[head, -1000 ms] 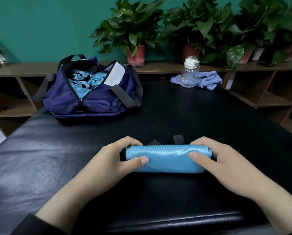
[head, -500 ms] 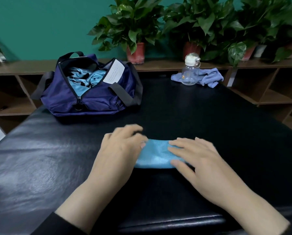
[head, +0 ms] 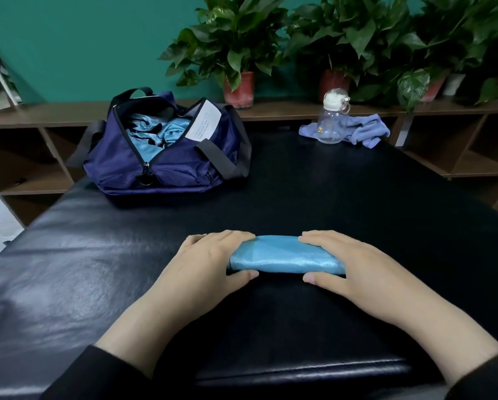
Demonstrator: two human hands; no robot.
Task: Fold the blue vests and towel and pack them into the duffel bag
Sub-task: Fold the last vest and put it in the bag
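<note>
We have the rolled blue vest (head: 285, 256) on the bench (head: 314, 186), well in front of the duffel bag (head: 161, 166), left hand (head: 210, 262) and right hand (head: 348, 264) clamped on its ends. Lifted loosely, the slick roll could unfurl or snag the bag's zipper.

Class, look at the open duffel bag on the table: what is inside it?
Through the duffel bag's unzipped opening, crumpled light-blue fabric shows, with a white label at the opening's edge. Anything beneath that fabric is covered.

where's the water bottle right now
In the head view the water bottle stands at the table's far right, on the purple towel, right of the duffel bag.
</note>
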